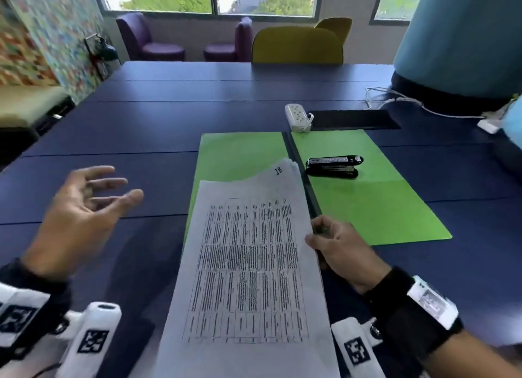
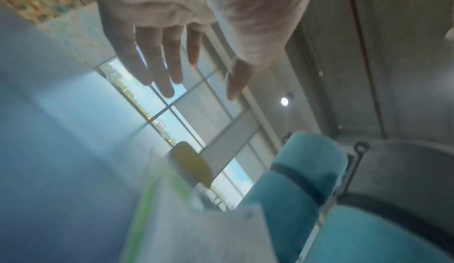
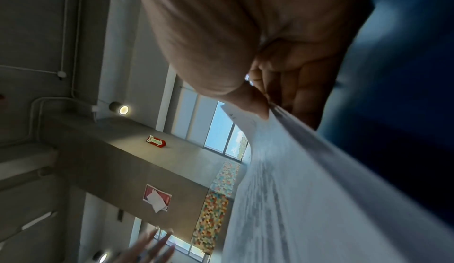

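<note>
Curled on the right hand (image 1: 343, 255): fingers (image 1: 322, 224) and thumb, pinching the right edge of the papers (image 1: 248, 264). From the right wrist, shown as a thumb pressed on the top sheet with the other fingers tucked under the stack. Raised off the table (image 1: 127, 129) at the held edge, near end toward the person, far end fanned over the left half of the folder (image 1: 372, 208). Top sheet printed with a grid of dense rows; "18" handwritten on a far corner of a sheet beneath.

Left of the papers and well apart, in the air over the table: left hand (image 1: 82, 214), palm turned inward, fingers (image 1: 108, 182) spread and loosely bent, holding nothing.

Lying open and flat on the table: the green folder, with a black stapler (image 1: 333, 167) on its right half. Just beyond the folder, a white power strip (image 1: 296, 117) beside a black mat (image 1: 356, 119). At the far edge, a yellow chair (image 1: 296, 46).
</note>
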A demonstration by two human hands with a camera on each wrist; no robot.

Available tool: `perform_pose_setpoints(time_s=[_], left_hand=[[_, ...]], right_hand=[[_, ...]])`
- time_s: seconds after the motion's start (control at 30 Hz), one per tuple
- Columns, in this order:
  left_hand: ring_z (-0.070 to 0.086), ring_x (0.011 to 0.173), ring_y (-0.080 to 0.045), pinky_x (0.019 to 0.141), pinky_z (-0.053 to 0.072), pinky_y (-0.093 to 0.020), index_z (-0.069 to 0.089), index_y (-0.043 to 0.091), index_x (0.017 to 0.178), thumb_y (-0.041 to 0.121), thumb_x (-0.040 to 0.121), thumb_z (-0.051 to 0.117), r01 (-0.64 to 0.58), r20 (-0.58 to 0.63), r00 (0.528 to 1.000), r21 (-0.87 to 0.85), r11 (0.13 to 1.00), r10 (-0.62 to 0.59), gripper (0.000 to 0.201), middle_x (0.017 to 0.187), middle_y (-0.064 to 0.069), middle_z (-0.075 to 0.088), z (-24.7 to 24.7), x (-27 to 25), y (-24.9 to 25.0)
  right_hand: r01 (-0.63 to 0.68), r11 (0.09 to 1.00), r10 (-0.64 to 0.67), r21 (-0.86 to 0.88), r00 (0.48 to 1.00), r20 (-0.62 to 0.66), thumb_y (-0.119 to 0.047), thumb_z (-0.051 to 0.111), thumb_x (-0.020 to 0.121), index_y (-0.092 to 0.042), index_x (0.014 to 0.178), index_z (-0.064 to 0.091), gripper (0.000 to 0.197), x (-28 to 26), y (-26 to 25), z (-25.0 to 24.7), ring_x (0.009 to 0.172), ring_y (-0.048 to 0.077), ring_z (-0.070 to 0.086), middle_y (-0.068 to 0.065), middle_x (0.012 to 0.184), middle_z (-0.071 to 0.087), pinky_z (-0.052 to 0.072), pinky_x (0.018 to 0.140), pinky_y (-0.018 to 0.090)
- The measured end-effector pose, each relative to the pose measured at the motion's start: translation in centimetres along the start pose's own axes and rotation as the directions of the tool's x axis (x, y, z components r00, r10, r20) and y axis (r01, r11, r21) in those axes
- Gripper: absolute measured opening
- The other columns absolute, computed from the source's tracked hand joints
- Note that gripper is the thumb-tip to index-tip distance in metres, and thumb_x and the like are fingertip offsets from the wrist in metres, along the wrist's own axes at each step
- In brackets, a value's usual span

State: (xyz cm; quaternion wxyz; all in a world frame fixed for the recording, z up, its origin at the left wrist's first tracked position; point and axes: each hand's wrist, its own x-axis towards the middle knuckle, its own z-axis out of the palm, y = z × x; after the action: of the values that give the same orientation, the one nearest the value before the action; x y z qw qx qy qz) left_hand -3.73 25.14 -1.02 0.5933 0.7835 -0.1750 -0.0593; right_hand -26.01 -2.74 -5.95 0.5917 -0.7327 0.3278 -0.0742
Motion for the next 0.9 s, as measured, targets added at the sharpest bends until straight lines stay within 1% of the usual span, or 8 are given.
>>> perform_pose_setpoints(time_s=[0.1, 0.27, 0.4, 0.47, 0.53, 0.67, 0.8, 0.9], left_hand=[[0.072, 0.093, -0.015, 0.078, 0.051, -0.036, 0.066, 0.034, 0.101, 0.055, 0.059, 0.08, -0.082, 0.195, 0.977, -0.031, 0.996, 0.087, 0.049, 0.099, 0.009, 0.077, 1.2, 0.2, 2.8], [0.067, 0.088, 0.0, 0.078, 0.054, -0.028, 0.066, 0.034, 0.101, 0.024, 0.087, 0.077, -0.286, 0.486, 0.858, 0.18, 0.941, 0.167, 0.02, 0.101, 0.013, 0.072, 9.3, 0.1, 5.5], [0.053, 0.13, -0.018, 0.111, 0.043, -0.039, 0.046, 0.026, 0.147, 0.039, 0.094, 0.068, -0.376, 0.607, 0.794, 0.461, 0.804, 0.024, 0.059, 0.146, 0.003, 0.054, 15.0, 1.7, 3.0], [0.049, 0.136, -0.028, 0.112, 0.042, -0.047, 0.025, 0.026, 0.158, 0.048, 0.094, 0.062, -0.348, 0.648, 0.754, 0.533, 0.771, -0.108, 0.077, 0.158, -0.003, 0.04, 16.8, 2.4, 1.9], [0.055, 0.129, -0.031, 0.106, 0.048, -0.051, 0.025, 0.026, 0.157, 0.05, 0.096, 0.058, -0.312, 0.666, 0.73, 0.527, 0.79, -0.156, 0.073, 0.157, -0.007, 0.043, 17.7, 3.0, 1.5], [0.068, 0.096, -0.022, 0.078, 0.057, -0.034, 0.048, 0.026, 0.145, 0.032, 0.098, 0.063, -0.27, 0.616, 0.784, 0.454, 0.849, -0.08, 0.05, 0.129, -0.002, 0.064, 18.0, 2.7, 0.7], [0.07, 0.085, -0.016, 0.069, 0.059, -0.028, 0.052, 0.034, 0.14, 0.018, 0.093, 0.068, -0.214, 0.55, 0.835, 0.301, 0.929, 0.015, 0.052, 0.119, -0.001, 0.069, 17.4, 1.7, -1.2], [0.07, 0.091, -0.014, 0.079, 0.062, -0.036, 0.053, 0.041, 0.136, 0.018, 0.093, 0.068, -0.188, 0.53, 0.847, 0.233, 0.954, 0.037, 0.052, 0.121, 0.003, 0.068, 17.3, 1.4, -1.9]], right_hand=[[0.002, 1.0, -0.003, -0.021, 1.0, -0.021, -0.004, 0.058, 0.096, -0.012, 0.092, 0.063, 0.01, -1.0, 0.7, -0.5, 0.065, 0.014, 0.066, 0.006, 0.082, 0.073, 0.053, 0.061, 0.032], [-0.037, 0.996, 0.043, -0.085, 0.997, 0.068, -0.002, 0.059, 0.096, -0.006, 0.095, 0.062, 0.005, -1.5, 0.9, -1.0, 0.064, 0.015, 0.067, 0.009, 0.081, 0.072, 0.057, 0.059, 0.035], [-0.045, 0.991, 0.063, -0.129, 0.987, 0.147, -0.002, 0.059, 0.096, -0.003, 0.098, 0.063, 0.006, -1.8, 0.5, -1.3, 0.062, 0.015, 0.065, 0.011, 0.082, 0.071, 0.056, 0.057, 0.035], [-0.061, 0.988, 0.081, -0.142, 0.986, 0.142, -0.004, 0.062, 0.094, -0.005, 0.101, 0.063, 0.007, -1.5, 0.1, -1.4, 0.066, 0.02, 0.065, 0.016, 0.089, 0.072, 0.058, 0.062, 0.042], [-0.039, 0.985, 0.052, -0.17, 0.996, 0.074, -0.011, 0.069, 0.091, -0.01, 0.107, 0.063, 0.017, -1.0, -0.5, -1.4, 0.073, 0.025, 0.067, 0.017, 0.095, 0.073, 0.06, 0.071, 0.048], [0.021, 0.91, -0.031, -0.415, 0.999, -0.018, -0.038, 0.072, 0.088, -0.02, 0.134, 0.05, 0.054, -0.8, -2.7, -0.6, 0.085, 0.009, 0.063, -0.005, 0.102, 0.065, 0.052, 0.073, 0.026], [0.11, 0.759, -0.163, -0.641, 0.986, -0.024, -0.054, 0.066, 0.086, -0.028, 0.142, 0.044, 0.066, -2.3, -3.5, 0.3, 0.119, 0.01, 0.052, -0.01, 0.139, 0.048, 0.045, 0.102, 0.033], [0.194, 0.933, -0.227, -0.303, 0.971, -0.076, -0.045, 0.072, 0.084, -0.028, 0.122, 0.063, 0.042, -2.3, -4.9, 0.1, 0.109, 0.007, 0.059, -0.009, 0.12, 0.061, 0.049, 0.09, 0.025]])
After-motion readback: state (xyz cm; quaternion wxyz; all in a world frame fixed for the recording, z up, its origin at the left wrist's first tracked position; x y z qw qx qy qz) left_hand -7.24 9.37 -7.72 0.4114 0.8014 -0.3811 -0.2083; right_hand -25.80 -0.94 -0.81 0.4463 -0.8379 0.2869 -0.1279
